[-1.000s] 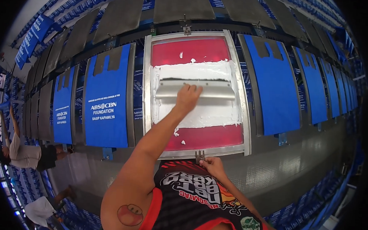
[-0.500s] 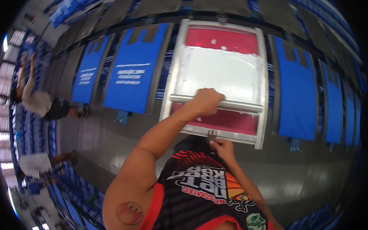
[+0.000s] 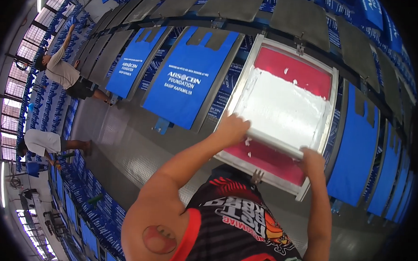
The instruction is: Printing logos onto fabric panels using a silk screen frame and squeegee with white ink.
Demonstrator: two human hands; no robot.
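In front of me lies a screen-printing frame [image 3: 329, 114] with a metal rim and red mesh, tilted in the view. White ink [image 3: 281, 105] covers the middle of the mesh, with red showing beyond it and nearer me. A long metal-edged squeegee [image 3: 276, 143] lies across the near part of the screen. My left hand [image 3: 233, 129] is closed around its left end. At the right end, my right hand [image 3: 312, 162] is curled over the squeegee, its fingers partly blurred. A pronged metal piece [image 3: 257, 177] sticks out from the frame's near edge.
Printed blue bags [image 3: 183, 79] lie on grey boards to the left, and plain blue bags [image 3: 354, 149] to the right. Bare grey boards [image 3: 229, 6] line the far side. Two people [image 3: 63, 72] [image 3: 42, 141] work at the far left beside racks of blue bags.
My right hand has left the pronged metal piece and moved up to the squeegee's right end. My left hand has slid toward its left end. The view has turned.
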